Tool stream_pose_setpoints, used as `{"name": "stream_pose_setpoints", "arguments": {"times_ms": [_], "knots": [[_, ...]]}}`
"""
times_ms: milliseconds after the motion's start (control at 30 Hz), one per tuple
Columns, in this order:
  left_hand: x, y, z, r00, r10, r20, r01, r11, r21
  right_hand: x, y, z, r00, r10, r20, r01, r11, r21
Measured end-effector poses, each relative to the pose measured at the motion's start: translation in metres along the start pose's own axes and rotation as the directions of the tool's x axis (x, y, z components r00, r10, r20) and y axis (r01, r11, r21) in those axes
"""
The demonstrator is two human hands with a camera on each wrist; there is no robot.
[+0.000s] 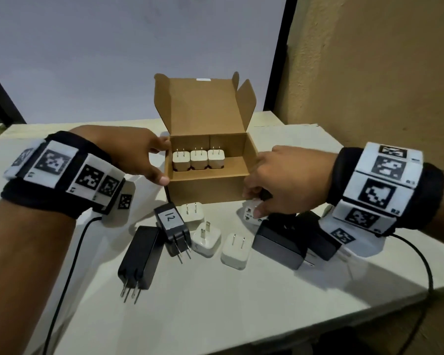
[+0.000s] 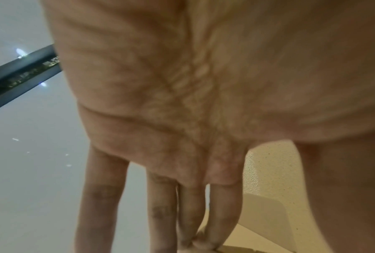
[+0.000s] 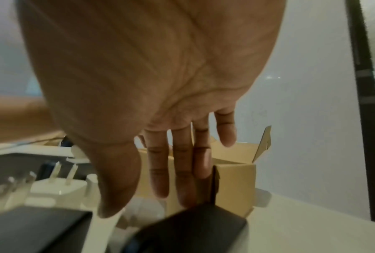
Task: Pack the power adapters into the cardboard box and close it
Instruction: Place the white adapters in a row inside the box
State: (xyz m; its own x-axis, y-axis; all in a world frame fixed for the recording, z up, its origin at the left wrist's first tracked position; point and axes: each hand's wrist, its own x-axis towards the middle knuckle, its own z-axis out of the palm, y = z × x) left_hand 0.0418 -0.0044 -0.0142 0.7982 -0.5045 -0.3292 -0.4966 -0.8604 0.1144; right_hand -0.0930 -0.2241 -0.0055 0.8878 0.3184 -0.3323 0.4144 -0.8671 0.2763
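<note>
The cardboard box (image 1: 205, 190) stands open at the table's middle, lid upright. Three white adapters (image 1: 198, 160) stand in a row inside, prongs up. My left hand (image 1: 162, 162) rests against the box's left wall, thumb at the front corner, fingers (image 2: 188, 222) straight. My right hand (image 1: 256, 206) reaches down by the box's front right corner, fingertips on a white adapter (image 1: 249, 215); its fingers (image 3: 182, 171) are straight beside the box (image 3: 236, 179). Loose in front lie a black adapter labelled 12 (image 1: 171, 221), a long black one (image 1: 141, 254), white ones (image 1: 235, 248) and larger black ones (image 1: 280, 242).
The table (image 1: 241, 316) is pale, with its front right edge close to the adapters. Cables (image 1: 69, 265) run from both wrist bands across it. A tan wall (image 1: 369, 73) and a dark frame (image 1: 280, 60) stand behind the box.
</note>
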Motion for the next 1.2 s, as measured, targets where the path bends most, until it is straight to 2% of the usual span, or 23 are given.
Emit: {"name": "stream_pose_setpoints", "arguments": {"times_ms": [67,233,333,467,533,633,833,1033,1200], "knots": [[0.0,-0.002,0.001,1.0,-0.003,0.0,0.003,1.0,-0.011,0.003,0.001,0.007,1.0,0.01,0.019,-0.009,0.999,-0.051],[0.0,0.001,0.0,1.0,0.029,-0.002,-0.029,1.0,0.011,0.008,-0.001,0.005,0.999,-0.026,-0.03,0.026,1.0,0.007],[0.0,0.004,0.0,0.999,0.032,-0.003,-0.032,0.999,0.028,0.006,0.001,-0.014,0.997,-0.002,-0.072,0.017,0.976,0.216],[0.0,0.01,0.001,1.0,0.028,-0.012,-0.028,0.999,0.034,0.022,0.021,-0.034,0.965,0.153,-0.213,-0.061,0.921,0.384],[0.001,0.013,0.0,1.0,0.019,-0.01,-0.019,0.999,0.031,0.042,0.031,-0.033,0.95,0.208,-0.234,-0.114,0.926,0.361],[0.0,0.012,-0.001,1.0,0.018,0.0,-0.018,0.999,0.03,0.072,0.041,-0.02,0.954,0.233,-0.188,-0.174,0.943,0.283],[-0.003,0.012,0.0,1.0,0.017,-0.009,-0.017,1.0,0.016,0.107,0.049,-0.007,0.963,0.231,-0.14,-0.2,0.958,0.206],[-0.006,0.012,-0.002,0.999,0.042,-0.009,-0.041,0.999,0.013,0.122,0.046,0.004,0.976,0.215,-0.043,-0.212,0.975,0.064],[-0.005,0.01,-0.001,0.999,0.038,-0.006,-0.038,0.999,0.005,0.117,0.046,0.001,0.982,0.191,-0.015,-0.189,0.98,0.058]]}}
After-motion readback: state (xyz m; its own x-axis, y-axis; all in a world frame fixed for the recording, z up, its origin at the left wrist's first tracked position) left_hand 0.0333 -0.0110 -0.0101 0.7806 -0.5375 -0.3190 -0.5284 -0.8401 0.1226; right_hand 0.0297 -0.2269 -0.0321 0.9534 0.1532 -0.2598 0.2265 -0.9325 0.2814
